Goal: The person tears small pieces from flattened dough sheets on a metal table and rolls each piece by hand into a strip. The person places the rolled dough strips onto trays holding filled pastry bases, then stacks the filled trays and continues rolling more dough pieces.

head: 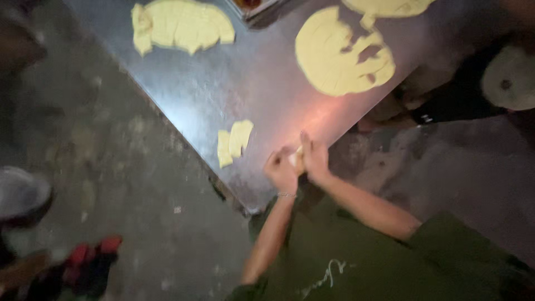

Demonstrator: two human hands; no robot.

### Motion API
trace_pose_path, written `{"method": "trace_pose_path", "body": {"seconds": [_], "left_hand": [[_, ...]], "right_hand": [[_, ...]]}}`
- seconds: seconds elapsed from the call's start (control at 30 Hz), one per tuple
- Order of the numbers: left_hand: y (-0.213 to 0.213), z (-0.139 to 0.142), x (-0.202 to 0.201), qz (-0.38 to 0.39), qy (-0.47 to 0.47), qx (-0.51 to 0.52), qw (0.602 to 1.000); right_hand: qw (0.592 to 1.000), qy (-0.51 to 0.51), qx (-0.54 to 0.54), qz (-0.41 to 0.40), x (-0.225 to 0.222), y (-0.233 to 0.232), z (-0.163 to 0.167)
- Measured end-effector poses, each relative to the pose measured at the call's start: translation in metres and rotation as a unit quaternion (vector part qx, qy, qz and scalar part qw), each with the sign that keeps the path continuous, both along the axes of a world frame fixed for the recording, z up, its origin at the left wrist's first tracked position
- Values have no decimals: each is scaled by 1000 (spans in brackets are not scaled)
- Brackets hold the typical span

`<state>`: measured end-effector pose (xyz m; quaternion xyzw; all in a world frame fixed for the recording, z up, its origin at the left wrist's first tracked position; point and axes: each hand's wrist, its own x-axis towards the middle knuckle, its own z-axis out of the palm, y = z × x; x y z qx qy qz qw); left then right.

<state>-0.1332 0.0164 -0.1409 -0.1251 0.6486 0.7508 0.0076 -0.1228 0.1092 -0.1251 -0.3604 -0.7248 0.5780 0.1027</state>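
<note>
My left hand (281,170), with a thin bracelet on the wrist, and my right hand (315,159) are pressed together over the near corner of a steel table (251,89). Both are closed around a small pale piece of dough (297,159), which the fingers mostly hide. Just left of my hands, two small yellow dough strips (234,142) lie overlapping on the table. I am wearing a green shirt.
A cut yellow dough sheet (181,25) lies at the table's far left and a round sheet with holes (343,53) at the far right. Another sheet (390,5) and a tray (251,6) sit at the top edge. Another person (501,78) is on the right. Shoes (22,195) stand on the floor at the left.
</note>
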Motion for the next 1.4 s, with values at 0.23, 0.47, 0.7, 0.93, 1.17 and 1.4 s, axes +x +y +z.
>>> {"method": "trace_pose_path", "body": {"seconds": [0.23,0.47,0.7,0.93,1.17,1.4], "left_hand": [[2,-42,-42,55,-95,169,980],[23,-21,-26,-233,221,-439,839],[47,-25,-39,-360,103,-594,712],[61,-33,-47,-359,213,-611,673],[49,-26,-8,-333,244,-567,713],[47,-20,-14,-348,290,-515,728]], "right_hand": [[978,125,71,150,5,70,12],[733,-54,426,528,-5,122,-11],[765,-119,379,507,-31,145,-48],[731,105,471,483,-42,149,-61],[799,48,423,425,8,148,-76],[799,-37,445,402,-46,128,-53]]}}
